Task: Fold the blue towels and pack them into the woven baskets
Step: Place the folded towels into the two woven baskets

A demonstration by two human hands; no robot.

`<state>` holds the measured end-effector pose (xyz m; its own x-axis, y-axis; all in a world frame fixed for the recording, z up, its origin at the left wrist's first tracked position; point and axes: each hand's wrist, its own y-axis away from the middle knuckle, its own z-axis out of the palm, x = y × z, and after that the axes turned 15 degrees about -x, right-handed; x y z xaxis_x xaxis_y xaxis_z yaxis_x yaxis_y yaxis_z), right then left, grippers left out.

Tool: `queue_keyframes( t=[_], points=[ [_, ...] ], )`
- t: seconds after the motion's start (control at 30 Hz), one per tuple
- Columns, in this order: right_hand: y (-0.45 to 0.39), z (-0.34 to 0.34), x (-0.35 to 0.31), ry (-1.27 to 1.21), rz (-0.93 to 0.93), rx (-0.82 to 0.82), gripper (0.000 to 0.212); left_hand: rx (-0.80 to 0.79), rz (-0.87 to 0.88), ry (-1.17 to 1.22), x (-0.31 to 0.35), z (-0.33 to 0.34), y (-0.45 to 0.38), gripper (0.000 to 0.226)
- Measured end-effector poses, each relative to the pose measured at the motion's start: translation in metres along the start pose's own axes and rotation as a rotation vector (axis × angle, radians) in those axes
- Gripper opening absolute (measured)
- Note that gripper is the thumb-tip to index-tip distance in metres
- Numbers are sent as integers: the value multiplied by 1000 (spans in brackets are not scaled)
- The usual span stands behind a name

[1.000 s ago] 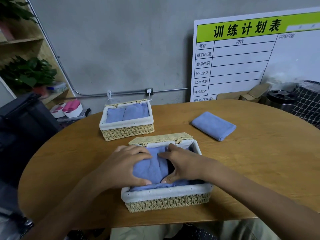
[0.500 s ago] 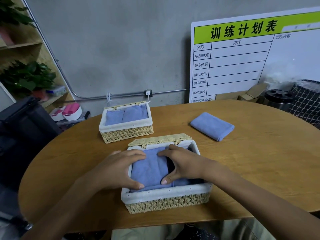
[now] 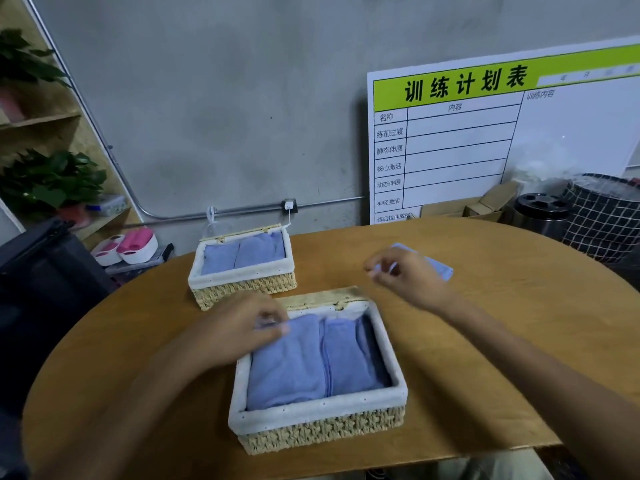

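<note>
Left hand [image 3: 239, 329]: at the far left corner of the near basket [image 3: 322, 408], fingertips on or just above the left towel's far edge; motion blur hides whether it pinches the cloth or only touches it. Cannot tell.

Right hand [image 3: 407, 277]: raised over the table [image 3: 519, 323], fingers loosely curled, holding nothing that shows; it hangs in front of the loose towel [image 3: 438, 268], contact not discernible.

Near basket: woven straw, white liner, lid hinged back. Two folded blue towels [image 3: 311, 362] lie side by side inside, filling the floor.

Far basket [image 3: 242, 268]: same make, two folded towels inside, untouched.

Loose towel: folded, flat on the table right of the far basket, mostly hidden by the right hand.

Handling, judged: light, soft terry, no stiffness; a fold will sag or open if lifted by one corner. Best taken across the folded edge with thumb over and fingers under, or carried flat on both hands. Not slippery, not fragile.

Change from earlier frames: both hands were pressing the towels down inside the near basket. The right hand has since left the basket and gone out toward the loose towel; the left has shifted to the basket's far left corner. Towels in both baskets lie as before.
</note>
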<state>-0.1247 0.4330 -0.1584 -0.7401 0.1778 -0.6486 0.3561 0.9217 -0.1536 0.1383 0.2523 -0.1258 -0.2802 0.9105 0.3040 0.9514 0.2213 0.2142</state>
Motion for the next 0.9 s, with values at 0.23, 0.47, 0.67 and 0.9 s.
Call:
queue_keyframes(
  t=[0.23,0.47,0.67,0.9],
  points=[
    [-30,-58,127,228,379,-51,20,140,104,120,96,-1,-140,25],
    [-34,-34,175,156,451,-129,31,-178,-203,-374,135,32,-263,53],
    [-23,-30,185,82,415,-99,24,-200,-230,165,107,56,-318,69],
    [-19,-31,183,-122,350,-105,18,-170,-168,984,114,61,-321,58]
  ],
)
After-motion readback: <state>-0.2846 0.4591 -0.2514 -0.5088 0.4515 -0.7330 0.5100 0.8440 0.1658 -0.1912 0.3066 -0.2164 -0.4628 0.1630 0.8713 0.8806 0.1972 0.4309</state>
